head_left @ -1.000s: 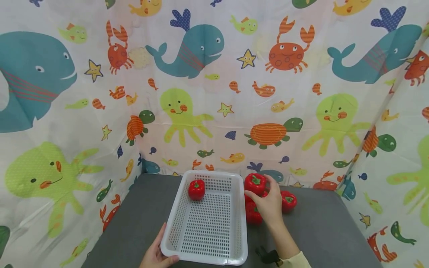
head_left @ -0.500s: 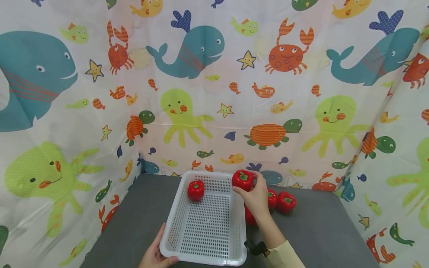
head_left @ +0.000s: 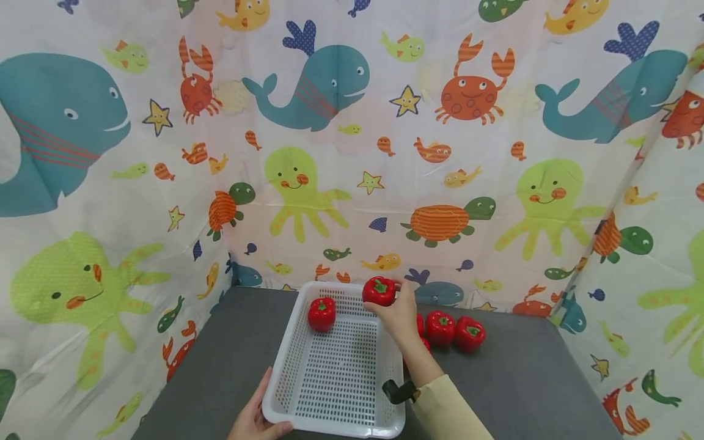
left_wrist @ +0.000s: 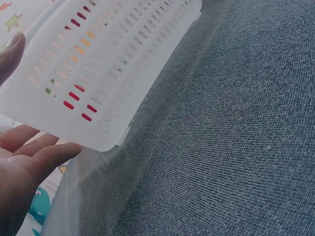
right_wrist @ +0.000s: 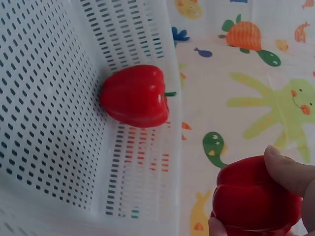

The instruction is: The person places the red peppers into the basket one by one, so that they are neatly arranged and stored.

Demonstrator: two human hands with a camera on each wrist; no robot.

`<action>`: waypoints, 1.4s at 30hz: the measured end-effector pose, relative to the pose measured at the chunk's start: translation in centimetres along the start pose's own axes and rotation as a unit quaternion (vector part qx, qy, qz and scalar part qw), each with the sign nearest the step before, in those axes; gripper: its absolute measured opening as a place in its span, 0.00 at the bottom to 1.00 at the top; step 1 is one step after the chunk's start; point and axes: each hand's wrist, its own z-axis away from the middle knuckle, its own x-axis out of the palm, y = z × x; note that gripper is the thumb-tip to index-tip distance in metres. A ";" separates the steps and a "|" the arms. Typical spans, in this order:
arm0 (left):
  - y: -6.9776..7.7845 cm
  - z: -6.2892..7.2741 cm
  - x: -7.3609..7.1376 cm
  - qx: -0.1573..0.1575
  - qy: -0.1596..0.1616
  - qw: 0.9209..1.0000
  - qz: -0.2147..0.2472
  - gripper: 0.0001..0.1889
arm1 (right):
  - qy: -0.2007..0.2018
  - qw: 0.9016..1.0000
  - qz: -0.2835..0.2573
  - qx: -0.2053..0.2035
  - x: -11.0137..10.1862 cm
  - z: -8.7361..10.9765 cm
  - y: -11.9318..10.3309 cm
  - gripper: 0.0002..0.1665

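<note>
My right hand (head_left: 401, 310) grips a shiny red bell pepper (head_left: 379, 291) with a green stem, held over the far right part of a white perforated plastic basket (head_left: 335, 423). In the right wrist view, thumb and fingers wrap the held bell pepper (right_wrist: 256, 196). Another red bell pepper (head_left: 321, 314) sits in the basket's far left corner, its stem toward the wall in the right wrist view. My left hand (head_left: 257, 415) holds the basket's near left corner. The left wrist view puts the left thumb (left_wrist: 12, 54) at the rim and the fingers along the outer side.
Several red bell peppers (head_left: 440, 328) lie on the dark grey table (head_left: 511, 373) right of the basket, some partly behind my right arm. A cloth curtain (head_left: 352, 256) printed with sea animals hangs at the back and both sides.
My right hand has carried its bell pepper left, from above the group of peppers to over the basket. The left hand and the basket have stayed in place.
</note>
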 end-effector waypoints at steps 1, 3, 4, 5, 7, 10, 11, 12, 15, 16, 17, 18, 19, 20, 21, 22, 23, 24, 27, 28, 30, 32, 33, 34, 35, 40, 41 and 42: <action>0.0 0.0 0.0 0.000 0.002 1.000 -0.001 0.62 | -0.001 1.000 0.001 0.000 0.3 -0.1 0.0 0.53; -0.1 0.0 0.1 -0.001 0.006 1.000 -0.001 0.62 | -0.002 1.000 0.003 0.001 0.8 -0.3 0.1 0.52; -0.1 0.0 0.1 -0.001 0.007 1.000 0.001 0.62 | -0.005 1.000 0.003 0.001 1.1 -0.3 0.1 0.52; -0.1 0.1 0.1 -0.001 0.009 1.000 0.001 0.62 | -0.006 1.000 0.003 0.003 1.4 -0.4 0.1 0.52; -0.1 0.1 0.1 -0.001 0.012 1.000 -0.003 0.62 | -0.011 1.000 -0.001 0.008 1.9 -0.5 0.2 0.52; 0.0 0.1 0.1 -0.002 0.015 1.000 -0.006 0.63 | -0.021 1.000 -0.001 0.018 2.7 -0.7 0.4 0.52; 0.0 0.1 0.1 -0.002 0.014 1.000 -0.007 0.63 | -0.024 0.999 -0.001 0.021 3.0 -0.8 0.5 0.51; 0.0 0.1 0.1 -0.004 0.015 1.000 -0.006 0.63 | -0.026 0.999 0.001 0.025 3.2 -0.9 0.6 0.51; 0.1 0.1 0.0 -0.005 0.014 1.000 -0.004 0.62 | -0.035 0.999 0.008 0.041 4.1 -1.2 1.1 0.53; 0.1 0.1 0.0 -0.005 0.014 1.000 -0.005 0.62 | -0.038 0.998 0.015 0.045 4.4 -1.3 1.3 0.53; 0.1 0.1 0.0 -0.004 0.015 1.000 -0.005 0.62 | -0.041 0.998 0.020 0.048 4.8 -1.4 1.4 0.53; 0.1 0.1 0.0 -0.005 0.017 1.000 -0.006 0.62 | -0.043 0.997 0.025 0.050 5.1 -1.5 1.6 0.53; 0.1 0.1 -0.1 -0.004 0.018 1.000 -0.006 0.62 | -0.047 0.997 0.031 0.054 5.4 -1.6 1.8 0.53; 0.1 0.1 -0.1 -0.003 0.019 1.000 -0.009 0.63 | -0.049 0.997 0.039 0.053 5.8 -1.7 2.1 0.53; 0.1 0.2 -0.1 -0.003 0.021 1.000 -0.011 0.63 | -0.050 0.996 0.047 0.051 6.1 -1.8 2.3 0.53; 0.1 0.2 -0.1 -0.003 0.022 1.000 -0.012 0.63 | -0.051 0.996 0.056 0.053 6.4 -1.8 2.5 0.53; 0.1 0.2 -0.1 -0.003 0.023 1.000 -0.012 0.63 | -0.051 0.995 0.062 0.055 6.7 -1.9 2.7 0.53; 0.0 0.2 -0.1 -0.003 0.023 1.000 -0.012 0.63 | -0.052 0.995 0.069 0.057 7.0 -1.9 2.9 0.53; 0.0 0.2 -0.2 -0.004 0.023 1.000 -0.009 0.62 | -0.053 0.993 0.082 0.070 7.7 -1.8 3.5 0.53; -0.1 0.2 -0.2 -0.004 0.023 1.000 -0.009 0.62 | -0.054 0.992 0.082 0.076 7.9 -1.8 3.8 0.53; -0.1 0.2 -0.2 -0.007 0.023 1.000 -0.006 0.62 | -0.055 0.991 0.082 0.088 8.3 -1.7 4.3 0.53; -0.1 0.2 -0.1 -0.010 0.025 1.000 -0.006 0.61 | -0.057 0.990 0.084 0.098 8.7 -1.5 4.8 0.54; -0.2 0.2 -0.1 -0.011 0.025 1.000 -0.007 0.61 | -0.058 0.989 0.087 0.103 8.9 -1.5 4.9 0.54; -0.2 0.2 -0.1 -0.011 0.025 1.000 -0.007 0.61 | -0.059 0.989 0.089 0.107 9.0 -1.5 5.1 0.55; -0.2 0.2 0.0 -0.012 0.025 1.000 -0.005 0.60 | -0.060 0.988 0.092 0.111 9.2 -1.6 5.2 0.55; -0.4 -0.1 -0.1 -0.003 0.017 1.000 0.002 0.60 | -0.067 0.986 0.096 0.116 9.7 -2.0 5.1 0.58; -0.4 -0.1 -0.2 -0.002 0.016 1.000 0.002 0.60 | -0.069 0.986 0.094 0.118 9.8 -2.0 5.1 0.58; -0.4 -0.1 -0.2 0.001 0.014 1.000 0.000 0.61 | -0.070 0.986 0.092 0.117 9.9 -2.0 5.1 0.59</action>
